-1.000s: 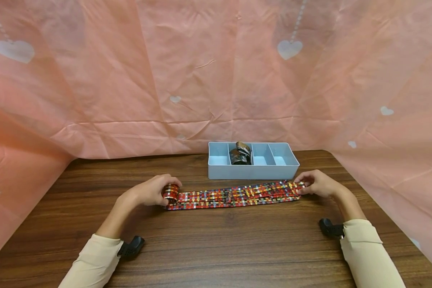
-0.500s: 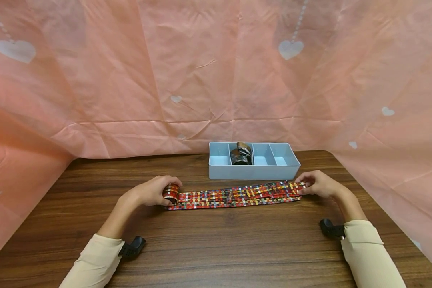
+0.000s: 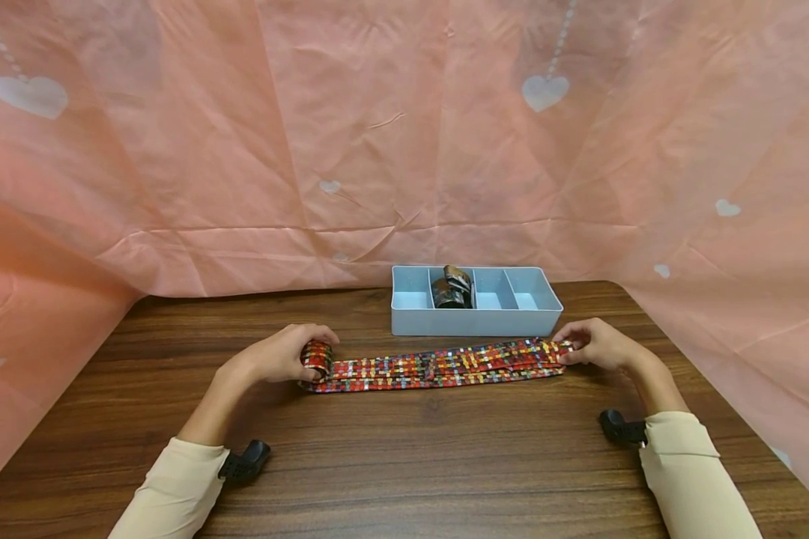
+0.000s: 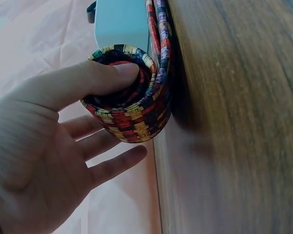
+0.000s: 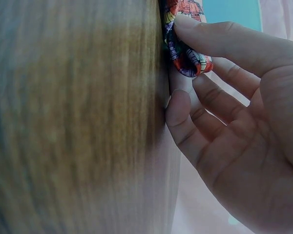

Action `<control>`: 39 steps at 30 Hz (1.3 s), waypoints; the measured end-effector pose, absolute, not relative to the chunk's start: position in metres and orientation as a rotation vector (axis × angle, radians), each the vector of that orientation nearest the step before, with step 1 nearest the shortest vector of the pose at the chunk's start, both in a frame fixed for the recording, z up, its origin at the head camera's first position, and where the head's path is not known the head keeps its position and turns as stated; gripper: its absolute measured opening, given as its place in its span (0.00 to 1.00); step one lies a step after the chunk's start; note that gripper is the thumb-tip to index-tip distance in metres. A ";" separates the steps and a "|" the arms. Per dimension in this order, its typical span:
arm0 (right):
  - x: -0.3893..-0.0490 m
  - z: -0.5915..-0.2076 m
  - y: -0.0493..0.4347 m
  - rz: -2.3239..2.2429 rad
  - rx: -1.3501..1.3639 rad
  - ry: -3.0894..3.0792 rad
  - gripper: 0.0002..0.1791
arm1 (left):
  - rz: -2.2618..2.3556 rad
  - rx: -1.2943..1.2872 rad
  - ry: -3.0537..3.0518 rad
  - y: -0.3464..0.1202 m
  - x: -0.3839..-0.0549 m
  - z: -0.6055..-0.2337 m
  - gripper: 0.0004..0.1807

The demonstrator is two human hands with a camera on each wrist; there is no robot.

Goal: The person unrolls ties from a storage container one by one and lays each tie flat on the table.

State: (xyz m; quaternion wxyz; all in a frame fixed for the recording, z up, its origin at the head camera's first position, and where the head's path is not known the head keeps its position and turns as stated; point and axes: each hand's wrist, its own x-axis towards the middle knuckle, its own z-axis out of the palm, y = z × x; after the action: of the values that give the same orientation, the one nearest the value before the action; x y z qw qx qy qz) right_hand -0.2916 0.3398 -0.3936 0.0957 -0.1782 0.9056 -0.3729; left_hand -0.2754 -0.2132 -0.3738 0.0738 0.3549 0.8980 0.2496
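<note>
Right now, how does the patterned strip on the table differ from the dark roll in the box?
The patterned strip is bright red, yellow and white; the dark roll is black and brown. The strip lies mostly stretched out, coiled only at the left hand, while the roll is curled up compactly. The left hand and right hand hold the strip's ends; no hand touches the roll. Both are at least partly coiled.

Wrinkled pink cloth [image 3: 350, 112] printed with pale hearts [image 3: 544, 93] surrounds a dark brown, wood-grained desk [image 3: 431, 464] on three sides.
</note>
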 end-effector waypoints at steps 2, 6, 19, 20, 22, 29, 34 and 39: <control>-0.292 -0.394 0.340 -1.112 -0.526 2.680 0.17 | 0.764 1.074 2.695 -0.214 -0.276 -0.373 0.28; -0.292 -0.394 0.340 -1.114 -0.533 2.674 0.17 | 0.779 1.086 2.694 -0.216 -0.276 -0.372 0.28; -0.291 -0.390 0.340 -1.089 -0.592 2.692 0.17 | 0.803 1.101 2.717 -0.229 -0.271 -0.370 0.27; -0.291 -0.390 0.340 -1.091 -0.588 2.688 0.17 | 0.805 1.100 2.717 -0.230 -0.271 -0.370 0.27; -0.290 -0.390 0.340 -1.090 -0.586 2.687 0.17 | 0.806 1.100 2.717 -0.232 -0.270 -0.370 0.27; -0.291 -0.392 0.339 -1.095 -0.581 2.687 0.16 | 0.823 1.111 2.738 -0.236 -0.268 -0.369 0.27; -0.291 -0.392 0.339 -1.093 -0.575 2.689 0.16 | 0.821 1.114 2.755 -0.238 -0.267 -0.368 0.28; -0.290 -0.392 0.339 -1.109 -0.551 2.680 0.17 | 0.820 1.120 2.763 -0.240 -0.267 -0.366 0.29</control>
State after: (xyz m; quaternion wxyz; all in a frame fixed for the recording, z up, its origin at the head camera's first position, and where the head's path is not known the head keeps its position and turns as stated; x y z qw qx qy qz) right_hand -0.2905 0.3391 -0.3916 0.0943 -0.1856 0.9038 -0.3740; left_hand -0.2670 -0.2403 -0.3663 0.0249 0.3622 0.8933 0.2650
